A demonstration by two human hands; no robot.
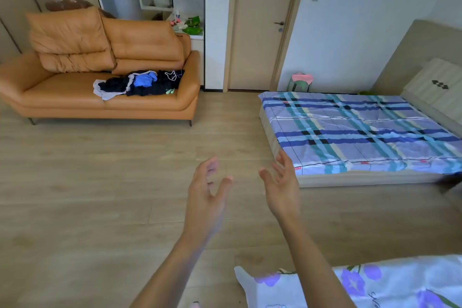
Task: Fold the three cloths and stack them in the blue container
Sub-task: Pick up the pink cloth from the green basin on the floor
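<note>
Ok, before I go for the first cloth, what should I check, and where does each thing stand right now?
1. Left hand free: ok, fingers relaxed, holding nothing.
2. Right hand free: ok, open and empty.
3. Cloths located: cannot tell. A pile of clothes lies on the orange sofa and a floral fabric shows at lower right; which three count is unclear.
4. Any cloth folded: not ok, the pile is a loose heap.
5. Blue container in sight: not ok, none shows in this view.
6. Folding surface: ok, the plaid-sheeted bed lies flat to the right.
</note>
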